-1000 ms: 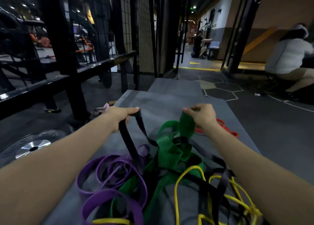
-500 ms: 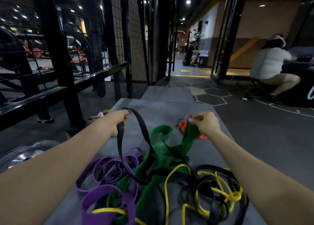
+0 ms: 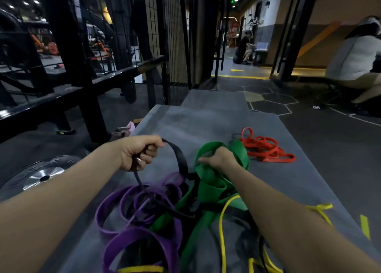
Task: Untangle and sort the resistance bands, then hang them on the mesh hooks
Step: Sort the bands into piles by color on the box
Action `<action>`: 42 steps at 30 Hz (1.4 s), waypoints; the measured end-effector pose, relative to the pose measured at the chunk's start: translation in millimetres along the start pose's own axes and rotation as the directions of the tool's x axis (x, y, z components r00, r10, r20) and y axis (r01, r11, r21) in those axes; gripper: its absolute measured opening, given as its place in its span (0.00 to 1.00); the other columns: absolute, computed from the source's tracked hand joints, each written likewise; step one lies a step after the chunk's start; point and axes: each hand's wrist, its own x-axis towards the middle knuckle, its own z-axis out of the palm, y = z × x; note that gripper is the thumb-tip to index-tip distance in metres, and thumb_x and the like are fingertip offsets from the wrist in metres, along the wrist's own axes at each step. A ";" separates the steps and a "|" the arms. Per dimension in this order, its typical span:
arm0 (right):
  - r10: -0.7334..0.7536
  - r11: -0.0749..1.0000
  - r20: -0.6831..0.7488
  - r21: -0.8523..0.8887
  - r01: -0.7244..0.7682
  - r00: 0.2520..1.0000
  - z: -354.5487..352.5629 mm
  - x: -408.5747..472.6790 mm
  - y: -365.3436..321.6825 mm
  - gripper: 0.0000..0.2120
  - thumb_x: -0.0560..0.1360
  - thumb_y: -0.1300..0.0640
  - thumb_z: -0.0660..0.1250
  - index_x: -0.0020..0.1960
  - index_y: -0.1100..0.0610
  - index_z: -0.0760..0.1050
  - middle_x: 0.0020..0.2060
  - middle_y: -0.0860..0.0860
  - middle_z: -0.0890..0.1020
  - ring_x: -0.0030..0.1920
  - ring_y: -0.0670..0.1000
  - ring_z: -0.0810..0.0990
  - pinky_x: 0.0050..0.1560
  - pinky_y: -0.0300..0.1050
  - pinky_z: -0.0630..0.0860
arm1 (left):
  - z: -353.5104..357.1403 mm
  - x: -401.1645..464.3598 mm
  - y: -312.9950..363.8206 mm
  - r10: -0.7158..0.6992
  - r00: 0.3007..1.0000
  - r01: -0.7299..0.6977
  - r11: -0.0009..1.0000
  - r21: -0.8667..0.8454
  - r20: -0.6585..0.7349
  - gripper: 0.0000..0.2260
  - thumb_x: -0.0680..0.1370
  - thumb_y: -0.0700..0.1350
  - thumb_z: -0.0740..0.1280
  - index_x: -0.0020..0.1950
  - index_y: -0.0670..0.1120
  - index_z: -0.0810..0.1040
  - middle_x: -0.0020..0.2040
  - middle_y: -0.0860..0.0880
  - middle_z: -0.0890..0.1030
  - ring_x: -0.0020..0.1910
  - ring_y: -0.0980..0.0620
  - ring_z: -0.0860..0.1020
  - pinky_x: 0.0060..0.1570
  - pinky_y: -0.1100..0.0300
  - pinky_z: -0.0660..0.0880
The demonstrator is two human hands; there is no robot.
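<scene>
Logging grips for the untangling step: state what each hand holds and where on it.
Left hand grips the black band at the top of its raised loop. Right hand grips the green band at its bunched upper fold.

Both bare forearms are reaching forward, side by side. The left hand (image 3: pixel 138 151) is clenching into a fist, knuckles up, around a black band (image 3: pixel 179 157); the right hand (image 3: pixel 220 158) is gripping a green band (image 3: pixel 212 182), fingers curled leftward.
</scene>
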 end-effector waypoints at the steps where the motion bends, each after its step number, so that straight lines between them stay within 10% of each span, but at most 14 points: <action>1: 0.005 1.000 0.032 0.010 -0.006 0.999 5.9 1.3 -1.2 0.23 0.70 0.44 0.71 0.44 0.66 0.77 0.43 0.58 0.81 0.52 0.57 0.78 0.50 0.47 0.73 | -4.0 3.4 -1.7 0.013 1.000 -0.014 0.997 -0.069 -0.015 0.16 0.65 0.45 0.67 0.23 0.50 0.62 0.20 0.55 0.61 0.17 0.59 0.58 0.17 0.70 0.52; 3: 0.020 0.999 0.060 0.028 -0.022 0.998 16.5 1.4 -1.7 0.19 0.69 0.47 0.73 0.35 0.61 0.70 0.35 0.53 0.75 0.48 0.54 0.76 0.49 0.47 0.73 | -9.2 9.2 -4.7 0.058 0.997 -0.070 0.973 -0.219 -0.058 0.16 0.71 0.46 0.65 0.26 0.51 0.62 0.20 0.56 0.61 0.16 0.59 0.58 0.19 0.69 0.52; 10: -0.012 0.989 -0.125 0.144 0.031 0.992 -23.7 7.7 12.2 0.25 0.64 0.49 0.78 0.53 0.64 0.79 0.52 0.57 0.83 0.55 0.55 0.81 0.56 0.47 0.77 | -7.6 1.0 1.6 0.204 0.973 -0.231 0.856 -0.463 -0.108 0.10 0.73 0.48 0.61 0.31 0.50 0.68 0.20 0.56 0.65 0.17 0.61 0.63 0.19 0.71 0.58; 16: -0.071 0.803 -0.265 0.557 0.213 0.962 -95.0 -30.7 17.4 0.15 0.65 0.63 0.76 0.48 0.61 0.76 0.39 0.53 0.82 0.37 0.51 0.81 0.36 0.45 0.79 | 13.6 -13.0 12.2 0.222 0.955 -0.296 0.729 -0.618 -0.196 0.11 0.77 0.47 0.61 0.35 0.47 0.74 0.22 0.56 0.74 0.19 0.62 0.72 0.17 0.72 0.65; 25: -0.297 0.633 -0.323 0.638 0.438 0.899 -128.5 -65.4 -0.3 0.16 0.64 0.71 0.74 0.44 0.54 0.75 0.39 0.51 0.83 0.38 0.49 0.82 0.41 0.47 0.81 | 55.8 -33.2 43.4 0.302 0.914 -0.403 0.588 -0.701 -0.272 0.10 0.80 0.45 0.60 0.42 0.40 0.72 0.34 0.45 0.79 0.25 0.55 0.78 0.24 0.69 0.74; 30: -0.385 0.629 -0.301 0.606 0.487 0.872 -132.0 -79.4 -1.5 0.16 0.65 0.73 0.72 0.44 0.55 0.76 0.40 0.51 0.83 0.35 0.42 0.83 0.36 0.38 0.80 | 65.8 -51.3 53.7 0.359 0.907 -0.407 0.623 -0.668 -0.219 0.15 0.77 0.36 0.48 0.47 0.36 0.74 0.47 0.39 0.74 0.45 0.42 0.77 0.44 0.47 0.74; 36: -0.488 0.660 -0.170 0.571 0.489 0.856 -118.8 -86.3 4.4 0.16 0.68 0.73 0.70 0.53 0.60 0.76 0.43 0.51 0.83 0.41 0.44 0.84 0.45 0.38 0.81 | 91.2 -62.1 70.1 0.557 0.829 -0.557 0.818 -0.143 -0.049 0.20 0.76 0.27 0.56 0.60 0.44 0.75 0.56 0.45 0.76 0.53 0.49 0.75 0.59 0.48 0.71; 42: -0.525 0.679 -0.075 0.564 0.470 0.848 -109.8 -88.7 4.8 0.16 0.72 0.70 0.68 0.59 0.64 0.76 0.47 0.55 0.82 0.46 0.51 0.81 0.45 0.39 0.81 | 129.6 -56.9 80.8 0.625 0.752 -0.632 0.590 0.503 0.211 0.17 0.73 0.39 0.70 0.61 0.42 0.76 0.52 0.49 0.79 0.51 0.54 0.76 0.53 0.64 0.74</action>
